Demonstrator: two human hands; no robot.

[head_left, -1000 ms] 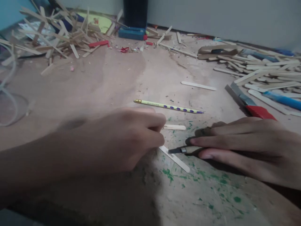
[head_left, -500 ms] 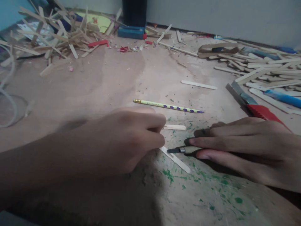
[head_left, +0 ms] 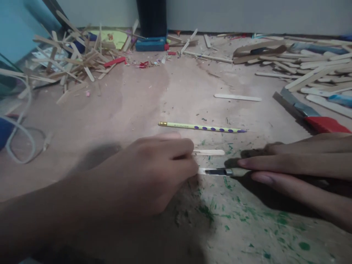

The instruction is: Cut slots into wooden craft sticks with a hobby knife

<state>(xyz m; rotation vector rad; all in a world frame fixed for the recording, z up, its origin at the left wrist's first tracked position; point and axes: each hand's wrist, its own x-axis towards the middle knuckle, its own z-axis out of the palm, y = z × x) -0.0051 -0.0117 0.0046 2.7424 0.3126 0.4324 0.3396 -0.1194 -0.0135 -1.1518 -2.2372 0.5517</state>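
Observation:
My left hand (head_left: 154, 172) is curled closed and pinches one end of a pale wooden stick (head_left: 201, 171) that lies flat on the brown table (head_left: 143, 99). My right hand (head_left: 297, 165) lies low on the table, fingers pressed around a small craft knife (head_left: 220, 171) whose dark blade rests along the stick, pointing at my left fingers. A short stick piece (head_left: 209, 152) lies just behind the blade. A yellow pencil with purple dots (head_left: 202, 127) lies further back.
A heap of wooden sticks (head_left: 68, 62) fills the back left, with a pale cord (head_left: 19, 128) in front of it. More sticks (head_left: 316, 69) and a red-handled saw (head_left: 310, 113) sit at the right. A dark blue-based stand (head_left: 151, 25) is at the back. Green paint flecks (head_left: 247, 216) mark the near table.
The stick has swung from a diagonal to lie level under the blade. The knife now lies along the stick, and my right hand has shifted a little right. The view has tilted slightly.

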